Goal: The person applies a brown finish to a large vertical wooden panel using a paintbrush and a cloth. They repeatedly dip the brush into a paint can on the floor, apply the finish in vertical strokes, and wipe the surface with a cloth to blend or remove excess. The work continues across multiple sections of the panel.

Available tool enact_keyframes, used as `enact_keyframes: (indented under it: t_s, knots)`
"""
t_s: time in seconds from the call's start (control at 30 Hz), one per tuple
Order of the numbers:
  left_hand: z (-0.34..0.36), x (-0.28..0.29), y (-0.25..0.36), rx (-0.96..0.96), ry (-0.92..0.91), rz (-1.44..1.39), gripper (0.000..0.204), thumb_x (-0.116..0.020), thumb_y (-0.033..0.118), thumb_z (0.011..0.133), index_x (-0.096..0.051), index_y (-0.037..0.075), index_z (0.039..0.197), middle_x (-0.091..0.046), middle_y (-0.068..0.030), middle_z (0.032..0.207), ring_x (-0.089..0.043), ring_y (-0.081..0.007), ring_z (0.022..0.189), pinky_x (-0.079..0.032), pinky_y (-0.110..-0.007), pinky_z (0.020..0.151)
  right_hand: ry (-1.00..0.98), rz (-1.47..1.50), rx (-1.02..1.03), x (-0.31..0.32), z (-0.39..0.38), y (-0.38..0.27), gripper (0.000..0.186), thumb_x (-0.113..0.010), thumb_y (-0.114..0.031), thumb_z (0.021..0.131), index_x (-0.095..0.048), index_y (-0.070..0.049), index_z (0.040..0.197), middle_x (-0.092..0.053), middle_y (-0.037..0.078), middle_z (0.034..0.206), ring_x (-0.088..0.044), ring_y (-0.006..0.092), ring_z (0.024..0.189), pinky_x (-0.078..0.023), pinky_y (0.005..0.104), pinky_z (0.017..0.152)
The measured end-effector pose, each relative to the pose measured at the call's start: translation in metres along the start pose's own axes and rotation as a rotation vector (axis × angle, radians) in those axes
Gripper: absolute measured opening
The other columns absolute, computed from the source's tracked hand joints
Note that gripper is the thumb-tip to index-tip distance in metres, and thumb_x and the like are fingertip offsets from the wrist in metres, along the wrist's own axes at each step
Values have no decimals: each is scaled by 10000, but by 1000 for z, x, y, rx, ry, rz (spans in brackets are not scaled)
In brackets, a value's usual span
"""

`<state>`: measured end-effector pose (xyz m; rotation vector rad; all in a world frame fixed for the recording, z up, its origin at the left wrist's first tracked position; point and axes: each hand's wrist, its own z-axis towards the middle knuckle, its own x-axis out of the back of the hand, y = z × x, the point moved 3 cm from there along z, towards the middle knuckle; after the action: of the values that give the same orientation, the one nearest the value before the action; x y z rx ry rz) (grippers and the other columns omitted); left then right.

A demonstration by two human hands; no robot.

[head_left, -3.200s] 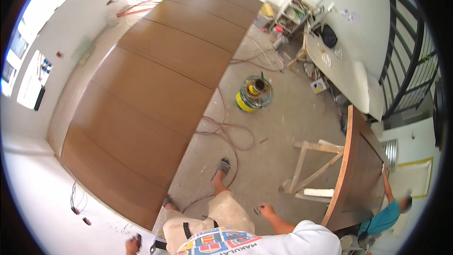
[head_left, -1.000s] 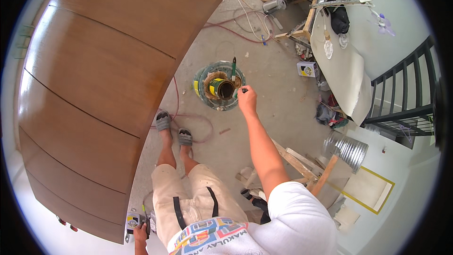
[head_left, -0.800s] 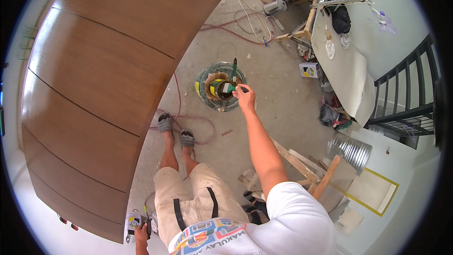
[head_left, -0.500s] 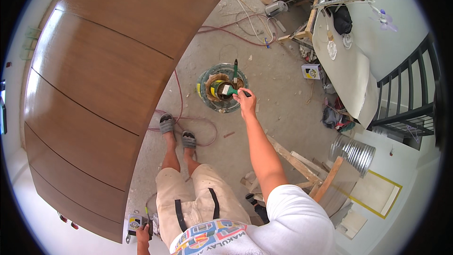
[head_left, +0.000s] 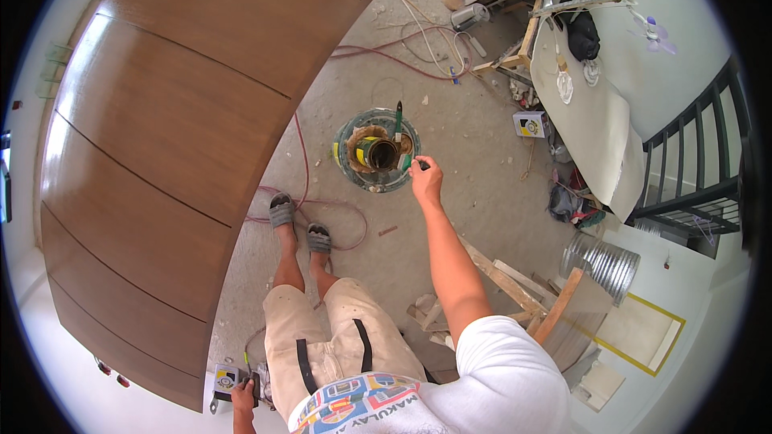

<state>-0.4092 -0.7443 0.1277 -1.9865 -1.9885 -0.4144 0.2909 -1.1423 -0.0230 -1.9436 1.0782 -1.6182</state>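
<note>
Right hand [head_left: 426,177]: gripping green-handled paintbrush [head_left: 408,162], shifted off mouth of paint can [head_left: 375,153] toward bucket [head_left: 347,170]'s right rim | left hand [head_left: 243,395]: grasping dark object [head_left: 254,386], kind unclear | can mouth: uncovered

Can [head_left: 375,153]: metal, smooth-sided, with a stained rim. Left of the can: brown panel [head_left: 161,161], wood-like, smooth, glossy along its outer edge. Around the can: floor [head_left: 450,193], concrete, matt, gritty. Lower right of the can: timber bar [head_left: 557,306], bare wood, matt; duct [head_left: 603,261], shiny ridged metal. Below the can: shorts [head_left: 334,337], matt cloth.
</note>
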Motion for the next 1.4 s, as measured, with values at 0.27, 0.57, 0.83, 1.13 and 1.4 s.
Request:
enact_keyframes:
  t_s: [0.27, 0.57, 0.83, 1.13, 1.4]
  knots:
    - [0, -11, -14, 3, 12, -66, 332, -711, 268, 987, -774, -44, 1080, -731, -97, 852, -625, -159, 781, -509, -361, 730, -101, 335, -163, -42, -5, -34, 237, -680, -99, 1016, -675, 62, 1190, -756, 170, 923, -781, 231, 858, -644, 322, 736]
    - [-1, -19, -40, -21, 58, -39, 332, -720, 271, 979, -767, -50, 1049, -715, -92, 806, -612, -160, 756, -499, -371, 699, -17, 217, -151, -8, -6, -8, 246, -661, -156, 1036, -688, 37, 1188, -767, 179, 962, -776, 245, 855, -629, 371, 753]
    - [-32, -53, -38, -30, 116, -150, 330, -738, 248, 960, -751, -82, 981, -706, -97, 786, -583, -157, 712, -483, -378, 665, -51, 170, -102, -4, -13, -19, 258, -671, -168, 1039, -681, 23, 1211, -765, 169, 958, -776, 229, 867, -616, 367, 726]
    - [-48, -98, -123, -28, 169, -245, 406, -747, 301, 950, -743, -90, 1062, -752, -262, 913, -719, -308, 836, -534, -459, 789, -40, 690, -211, -9, -3, 1, 351, -742, -99, 989, -577, 57, 1257, -663, 204, 1186, -744, 308, 998, -647, 373, 906]
    - [-89, -173, -224, 243, 146, -302, 372, -760, 316, 923, -776, 13, 1138, -755, -253, 1051, -730, -415, 1000, -566, -461, 900, -741, 663, -294, 58, -143, -12, 212, -712, -69, 985, -641, -17, 1177, -689, 148, 1078, -723, 297, 942, -639, 424, 857]
